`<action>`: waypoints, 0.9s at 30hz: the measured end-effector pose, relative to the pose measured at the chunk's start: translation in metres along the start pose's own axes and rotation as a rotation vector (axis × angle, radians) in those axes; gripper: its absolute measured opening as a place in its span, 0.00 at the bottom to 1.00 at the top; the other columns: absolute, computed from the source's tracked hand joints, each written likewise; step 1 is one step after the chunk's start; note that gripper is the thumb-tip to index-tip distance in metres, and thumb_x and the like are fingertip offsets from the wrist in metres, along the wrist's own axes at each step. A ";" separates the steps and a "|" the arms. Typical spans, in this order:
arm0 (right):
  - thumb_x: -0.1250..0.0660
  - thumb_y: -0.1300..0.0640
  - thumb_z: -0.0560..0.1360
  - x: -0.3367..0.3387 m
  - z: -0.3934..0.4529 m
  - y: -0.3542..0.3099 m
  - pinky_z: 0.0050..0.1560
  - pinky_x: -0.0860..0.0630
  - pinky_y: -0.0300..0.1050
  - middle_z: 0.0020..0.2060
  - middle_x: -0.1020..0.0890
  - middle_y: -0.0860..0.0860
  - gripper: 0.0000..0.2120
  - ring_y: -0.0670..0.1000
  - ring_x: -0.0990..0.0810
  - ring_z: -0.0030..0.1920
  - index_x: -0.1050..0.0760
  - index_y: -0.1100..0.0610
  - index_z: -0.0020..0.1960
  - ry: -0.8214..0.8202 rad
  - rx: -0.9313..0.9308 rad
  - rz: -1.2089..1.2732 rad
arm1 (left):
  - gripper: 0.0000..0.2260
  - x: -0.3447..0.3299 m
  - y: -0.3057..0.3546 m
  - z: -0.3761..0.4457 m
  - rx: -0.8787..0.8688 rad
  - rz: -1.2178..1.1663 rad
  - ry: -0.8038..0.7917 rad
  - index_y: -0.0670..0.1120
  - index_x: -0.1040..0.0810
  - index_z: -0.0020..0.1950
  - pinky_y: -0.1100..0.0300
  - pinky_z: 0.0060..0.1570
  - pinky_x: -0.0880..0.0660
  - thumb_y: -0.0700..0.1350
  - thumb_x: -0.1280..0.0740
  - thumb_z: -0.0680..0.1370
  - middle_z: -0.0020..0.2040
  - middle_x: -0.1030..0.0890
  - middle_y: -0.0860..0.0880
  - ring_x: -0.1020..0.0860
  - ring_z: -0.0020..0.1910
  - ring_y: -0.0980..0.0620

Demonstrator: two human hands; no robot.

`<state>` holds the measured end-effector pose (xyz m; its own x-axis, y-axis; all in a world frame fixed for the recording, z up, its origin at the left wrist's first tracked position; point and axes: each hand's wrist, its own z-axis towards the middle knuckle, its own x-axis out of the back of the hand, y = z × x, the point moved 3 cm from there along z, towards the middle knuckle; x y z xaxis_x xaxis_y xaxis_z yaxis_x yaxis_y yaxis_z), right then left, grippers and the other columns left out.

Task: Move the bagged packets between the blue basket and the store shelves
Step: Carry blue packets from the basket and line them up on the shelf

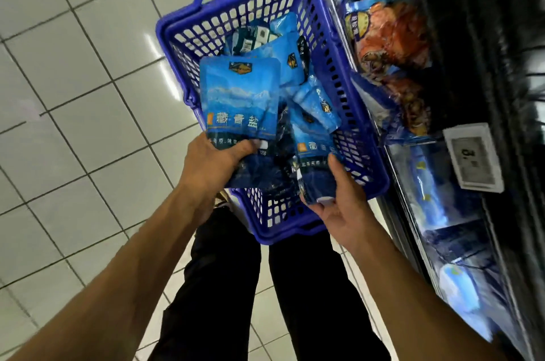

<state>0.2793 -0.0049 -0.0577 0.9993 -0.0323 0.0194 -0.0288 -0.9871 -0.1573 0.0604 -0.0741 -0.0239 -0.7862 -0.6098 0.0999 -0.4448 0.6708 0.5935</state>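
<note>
A blue plastic basket (348, 89) stands on the tiled floor beside the shelves, with several blue bagged packets (290, 65) heaped inside. My left hand (215, 163) grips the bottom edge of one blue packet (241, 98), which stands upright over the basket with its printed front facing me. My right hand (339, 198) holds a second blue packet (317, 166) from below, at the basket's near right corner. Both packets are above or inside the basket rim.
Store shelves (501, 95) run along the right, stocked with orange-and-blue bags (392, 42) up top and blue packets (436, 183) lower down. A white price tag (472, 157) hangs on the shelf rail. White floor tiles (73, 80) spread to the left. My dark trouser legs (224, 287) stand below the basket.
</note>
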 end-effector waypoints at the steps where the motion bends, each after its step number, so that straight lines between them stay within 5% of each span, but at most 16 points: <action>1: 0.25 0.48 0.71 -0.002 -0.019 -0.002 0.41 0.16 0.53 0.63 0.18 0.55 0.30 0.58 0.16 0.55 0.26 0.53 0.71 -0.024 -0.002 0.044 | 0.12 0.007 0.007 -0.017 -0.001 -0.016 0.013 0.55 0.14 0.50 0.46 0.53 0.17 0.46 0.20 0.68 0.48 0.12 0.52 0.13 0.47 0.49; 5: 0.26 0.58 0.65 -0.014 -0.106 -0.006 0.34 0.18 0.49 0.59 0.17 0.55 0.32 0.56 0.15 0.47 0.24 0.57 0.68 -0.185 -0.006 0.158 | 0.12 0.034 0.037 -0.089 0.003 -0.047 0.076 0.57 0.14 0.49 0.46 0.53 0.18 0.45 0.20 0.68 0.49 0.12 0.54 0.13 0.48 0.51; 11: 0.32 0.63 0.74 -0.034 -0.251 -0.014 0.26 0.24 0.40 0.38 0.15 0.52 0.17 0.48 0.17 0.31 0.23 0.58 0.63 -0.309 0.093 0.066 | 0.12 0.063 0.086 -0.204 0.007 -0.103 0.139 0.52 0.15 0.52 0.55 0.45 0.17 0.41 0.21 0.70 0.48 0.12 0.53 0.13 0.47 0.51; 17: 0.32 0.62 0.77 -0.022 -0.384 -0.007 0.41 0.17 0.47 0.51 0.15 0.53 0.21 0.50 0.13 0.45 0.26 0.62 0.69 -0.405 0.118 -0.031 | 0.14 0.076 0.152 -0.321 -0.037 -0.143 0.105 0.50 0.16 0.56 0.49 0.53 0.17 0.41 0.22 0.72 0.50 0.12 0.52 0.14 0.50 0.50; 21: 0.34 0.73 0.75 -0.006 -0.450 -0.008 0.43 0.20 0.33 0.44 0.13 0.47 0.15 0.43 0.14 0.44 0.18 0.57 0.53 -0.537 0.106 0.027 | 0.13 0.084 0.185 -0.378 -0.043 -0.178 0.056 0.51 0.17 0.57 0.40 0.57 0.20 0.43 0.23 0.74 0.53 0.13 0.48 0.14 0.53 0.44; 23: 0.32 0.74 0.70 0.003 -0.477 -0.006 0.39 0.18 0.36 0.40 0.12 0.49 0.15 0.45 0.13 0.41 0.17 0.58 0.50 -0.561 0.227 0.039 | 0.10 0.089 0.200 -0.399 -0.054 -0.180 0.009 0.51 0.18 0.57 0.42 0.56 0.19 0.47 0.26 0.76 0.53 0.13 0.47 0.14 0.52 0.44; 27: 0.33 0.74 0.65 0.021 -0.521 0.004 0.42 0.16 0.44 0.48 0.12 0.55 0.25 0.53 0.12 0.46 0.20 0.55 0.58 -0.584 0.348 0.189 | 0.18 0.095 0.231 -0.436 -0.102 -0.161 -0.164 0.52 0.19 0.62 0.55 0.41 0.17 0.59 0.29 0.76 0.54 0.13 0.49 0.14 0.51 0.48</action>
<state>0.2873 -0.0909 0.4562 0.8304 -0.0125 -0.5570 -0.2907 -0.8626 -0.4140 0.0699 -0.1610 0.4707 -0.7715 -0.6232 -0.1281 -0.5309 0.5196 0.6694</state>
